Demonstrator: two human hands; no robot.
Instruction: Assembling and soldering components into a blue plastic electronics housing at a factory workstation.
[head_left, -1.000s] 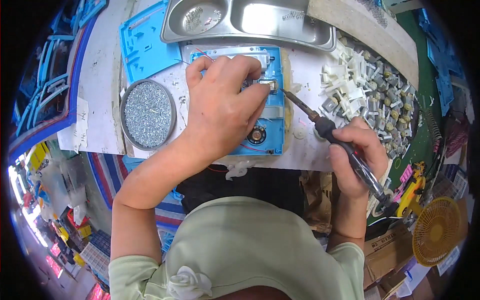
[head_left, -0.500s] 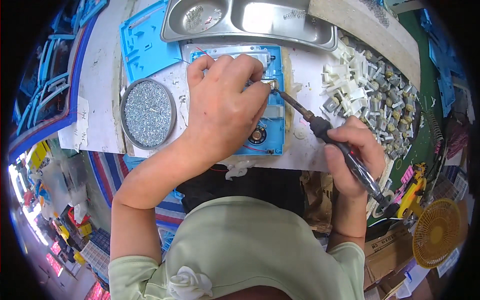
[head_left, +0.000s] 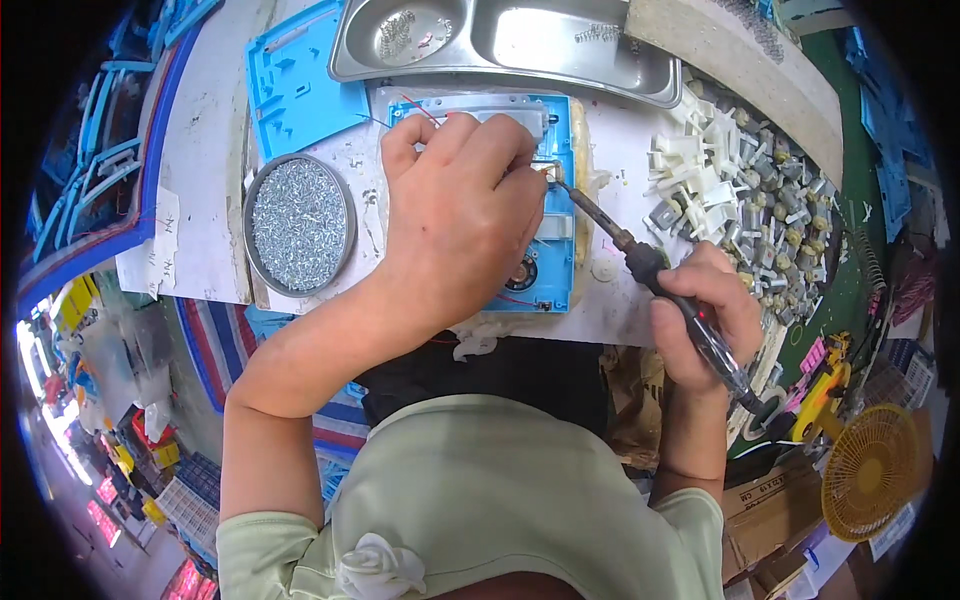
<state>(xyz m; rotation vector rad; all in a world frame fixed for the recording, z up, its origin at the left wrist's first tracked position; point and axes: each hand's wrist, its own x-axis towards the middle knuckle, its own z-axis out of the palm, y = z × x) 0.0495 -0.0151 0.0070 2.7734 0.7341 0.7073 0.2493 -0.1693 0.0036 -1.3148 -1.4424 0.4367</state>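
A blue plastic housing (head_left: 562,280) lies on the bench in front of me, with a small round speaker (head_left: 523,273) partly showing inside it. My left hand (head_left: 455,215) covers much of the housing, its fingers curled and pinched together near the right inner edge; what they hold is hidden. My right hand (head_left: 735,315) grips a soldering iron (head_left: 645,265) by its black handle. The iron's tip touches or nearly touches a small pale part (head_left: 546,170) beside my left fingertips. Thin red wires (head_left: 418,108) stick out above the left knuckles.
Left of the housing stands a round dish (head_left: 348,235) full of small silvery screws. Behind it lies a blue panel (head_left: 300,95). A steel tray (head_left: 470,45) with springs sits at the back. White brackets and small motors (head_left: 760,190) are heaped right, near a yellow fan (head_left: 870,475).
The whole view has shifted slightly. My left hand stays pinched over the housing, and the soldering iron keeps its tip at about the same spot, its handle end swung slightly left.
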